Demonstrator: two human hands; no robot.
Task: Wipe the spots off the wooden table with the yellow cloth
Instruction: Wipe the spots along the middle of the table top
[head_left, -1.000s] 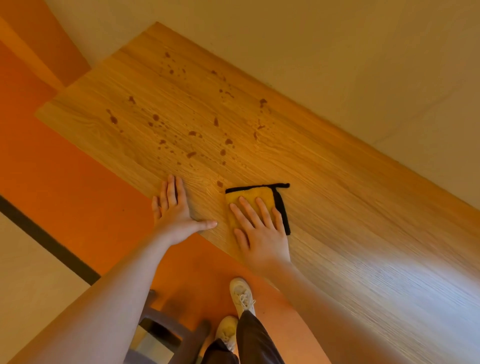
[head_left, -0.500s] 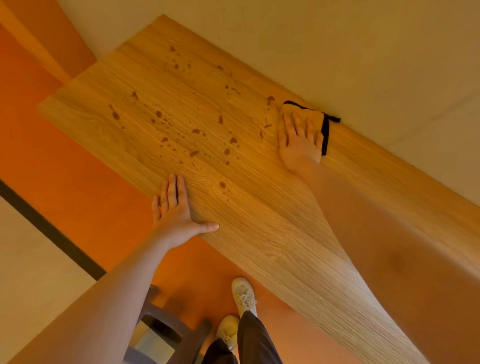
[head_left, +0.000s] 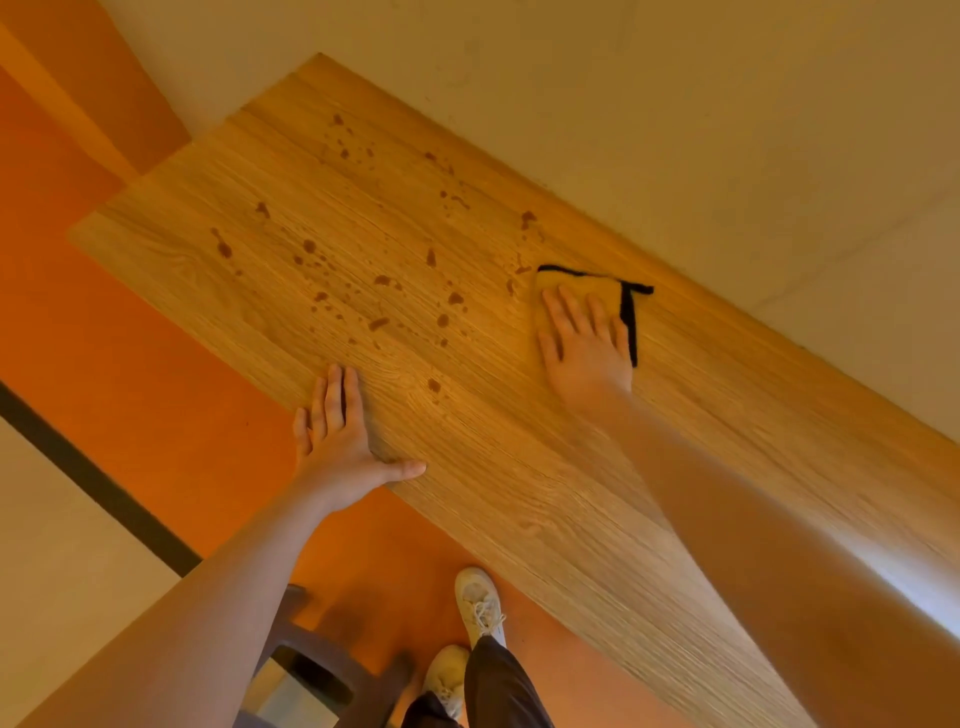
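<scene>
Right hand (head_left: 584, 353) presses flat, fingers (head_left: 569, 312) straight, on the yellow cloth (head_left: 576, 283) right of centre; brown spots (head_left: 384, 280) left of it. Left hand (head_left: 337, 441), fingers spread, rests on the tabletop (head_left: 519, 467) edge.

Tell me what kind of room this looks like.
Probably an indoor dining or eating area, though that is a guess. A long wooden table stands against a plain wall, over an orange floor, and part of a dark stool or chair shows below the table's near edge.

Warm dim light, wide-angle distortion, blurred right forearm (head_left: 779, 545)
</scene>
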